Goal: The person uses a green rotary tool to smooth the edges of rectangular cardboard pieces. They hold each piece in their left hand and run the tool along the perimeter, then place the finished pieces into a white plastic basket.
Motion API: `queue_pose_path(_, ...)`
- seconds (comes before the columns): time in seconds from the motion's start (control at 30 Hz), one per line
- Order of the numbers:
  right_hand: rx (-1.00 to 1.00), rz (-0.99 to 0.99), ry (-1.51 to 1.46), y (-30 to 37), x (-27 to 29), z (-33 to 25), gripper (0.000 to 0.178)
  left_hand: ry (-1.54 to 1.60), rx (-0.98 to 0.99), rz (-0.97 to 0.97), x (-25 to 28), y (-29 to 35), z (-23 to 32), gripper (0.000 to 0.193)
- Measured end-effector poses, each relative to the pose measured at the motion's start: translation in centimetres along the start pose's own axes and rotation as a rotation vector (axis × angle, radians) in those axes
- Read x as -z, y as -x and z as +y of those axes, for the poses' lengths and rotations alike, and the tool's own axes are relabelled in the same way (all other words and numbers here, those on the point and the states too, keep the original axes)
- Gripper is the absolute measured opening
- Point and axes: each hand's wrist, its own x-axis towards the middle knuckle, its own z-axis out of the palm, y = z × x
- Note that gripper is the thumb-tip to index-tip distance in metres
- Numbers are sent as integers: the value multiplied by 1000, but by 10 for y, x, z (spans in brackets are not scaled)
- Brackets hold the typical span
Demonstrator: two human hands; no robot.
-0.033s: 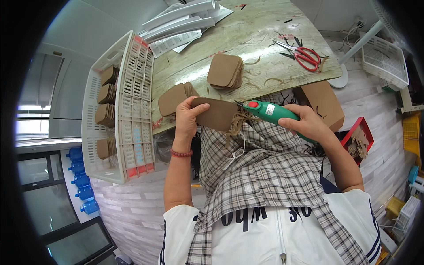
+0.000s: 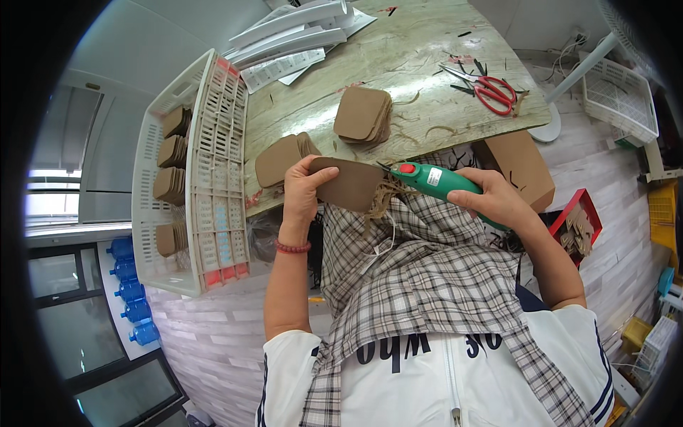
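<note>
Between thumb and fingers, my left hand [image 2: 304, 188] grips a brown piece with rounded corners [image 2: 348, 186], held tilted over my lap at the table's near edge. My right hand [image 2: 494, 196] is wrapped round green electric scissors [image 2: 434, 181] with a red button. Their dark tip points left and meets or nearly meets the piece's right edge; exact contact is too small to tell. Thin tan trimmings [image 2: 384, 198] hang below that edge. Behind my left hand lies a stack of similar pieces [image 2: 279, 161], and a taller stack [image 2: 361, 114] stands farther back on the table.
At left, a white slatted crate [image 2: 220, 171] holds several brown stacks. Papers [image 2: 292, 43] lie at the table's back, red-handled scissors [image 2: 494, 96] at its right among dark scraps. A cardboard box [image 2: 519, 167] and a red-rimmed box of offcuts [image 2: 594, 213] stand below on the right.
</note>
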Motion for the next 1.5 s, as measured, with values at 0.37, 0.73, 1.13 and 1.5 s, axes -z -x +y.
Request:
queue_pose_path(0.37,17,76,-98,-5,-5,3,38,4,-247,416,98,-25,19,24)
queue_pose_path(0.73,57,227,-76,-12,-3,33,33,-1545,-472,450,1,-86,-19,63)
queue_pose_path(1.13,54,277,-90,-14,-4,29,33,-836,-597,513,-51,-95,-48,32)
queue_pose_path(1.5,157,345,-181,-15,-15,0,34,930,-263,166,-102,-73,-16,35)
